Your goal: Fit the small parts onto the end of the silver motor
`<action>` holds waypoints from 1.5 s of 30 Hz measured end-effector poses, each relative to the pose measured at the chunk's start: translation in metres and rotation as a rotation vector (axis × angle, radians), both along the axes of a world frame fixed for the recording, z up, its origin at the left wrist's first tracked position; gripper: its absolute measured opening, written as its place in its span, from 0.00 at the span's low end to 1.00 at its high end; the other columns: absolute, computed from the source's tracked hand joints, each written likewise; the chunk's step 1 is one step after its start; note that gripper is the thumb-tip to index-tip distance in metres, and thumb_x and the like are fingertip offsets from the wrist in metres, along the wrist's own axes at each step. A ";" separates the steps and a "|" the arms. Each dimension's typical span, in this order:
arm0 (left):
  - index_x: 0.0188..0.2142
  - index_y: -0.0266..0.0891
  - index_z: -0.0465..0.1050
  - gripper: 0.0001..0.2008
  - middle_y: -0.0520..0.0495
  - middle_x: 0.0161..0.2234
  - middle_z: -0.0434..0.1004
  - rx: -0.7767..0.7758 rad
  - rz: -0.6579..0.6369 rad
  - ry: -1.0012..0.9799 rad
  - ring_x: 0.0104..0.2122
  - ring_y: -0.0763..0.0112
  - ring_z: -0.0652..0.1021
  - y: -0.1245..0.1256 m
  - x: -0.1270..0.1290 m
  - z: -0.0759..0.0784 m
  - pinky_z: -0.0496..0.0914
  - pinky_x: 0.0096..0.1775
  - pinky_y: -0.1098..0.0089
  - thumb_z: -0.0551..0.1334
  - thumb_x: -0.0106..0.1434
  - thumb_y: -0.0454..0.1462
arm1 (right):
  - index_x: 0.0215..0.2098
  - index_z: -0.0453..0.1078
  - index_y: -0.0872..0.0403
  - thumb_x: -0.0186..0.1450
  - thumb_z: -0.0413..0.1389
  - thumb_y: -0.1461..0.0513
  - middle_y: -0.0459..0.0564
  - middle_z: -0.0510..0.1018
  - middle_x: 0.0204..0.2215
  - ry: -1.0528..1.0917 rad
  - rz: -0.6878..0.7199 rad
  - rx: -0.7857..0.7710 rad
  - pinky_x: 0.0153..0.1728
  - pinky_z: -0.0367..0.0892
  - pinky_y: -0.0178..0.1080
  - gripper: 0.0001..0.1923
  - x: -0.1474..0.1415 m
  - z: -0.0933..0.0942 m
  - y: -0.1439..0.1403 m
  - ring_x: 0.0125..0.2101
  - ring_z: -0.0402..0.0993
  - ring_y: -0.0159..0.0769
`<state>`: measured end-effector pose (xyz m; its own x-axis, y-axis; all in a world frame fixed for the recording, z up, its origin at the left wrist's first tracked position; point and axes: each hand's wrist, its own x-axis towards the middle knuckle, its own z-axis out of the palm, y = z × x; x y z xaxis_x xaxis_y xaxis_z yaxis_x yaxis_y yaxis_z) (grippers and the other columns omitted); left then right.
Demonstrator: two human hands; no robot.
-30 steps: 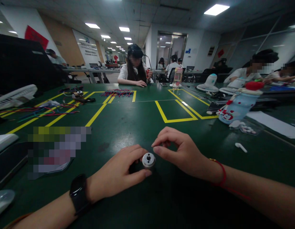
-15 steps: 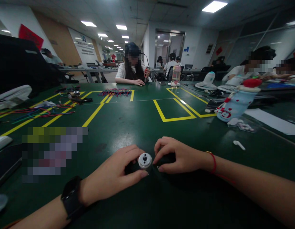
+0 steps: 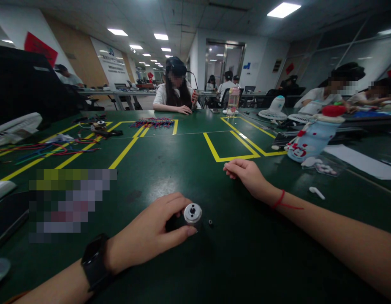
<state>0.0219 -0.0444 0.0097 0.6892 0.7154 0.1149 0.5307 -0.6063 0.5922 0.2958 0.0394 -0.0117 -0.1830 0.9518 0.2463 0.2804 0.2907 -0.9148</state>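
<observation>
Left hand (image 3: 151,232) grasps small silver motor (image 3: 192,213), upright on green bench (image 3: 183,160). Tiny dark part (image 3: 210,221), possibly a washer, lies just beside. Right hand (image 3: 246,174) loosely curled, well apart, holding nothing visible.

A dark green table (image 3: 183,169) marked with yellow tape lines (image 3: 233,158). A heap of coloured wires (image 3: 155,123) lies far across it, where a seated person (image 3: 176,90) rests an arm. A pink water bottle (image 3: 233,101) stands upright. To the right lie a blue snowman toy (image 3: 312,135), a white earbud (image 3: 316,192) and white paper (image 3: 363,162). White fan grilles (image 3: 14,128) sit left.
</observation>
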 end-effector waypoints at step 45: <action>0.42 0.43 0.68 0.09 0.49 0.40 0.72 0.026 0.005 -0.003 0.38 0.63 0.72 0.003 -0.010 -0.005 0.66 0.40 0.64 0.59 0.65 0.43 | 0.31 0.72 0.58 0.63 0.54 0.55 0.46 0.72 0.24 -0.113 -0.051 0.072 0.27 0.62 0.35 0.13 -0.023 0.002 -0.003 0.24 0.65 0.30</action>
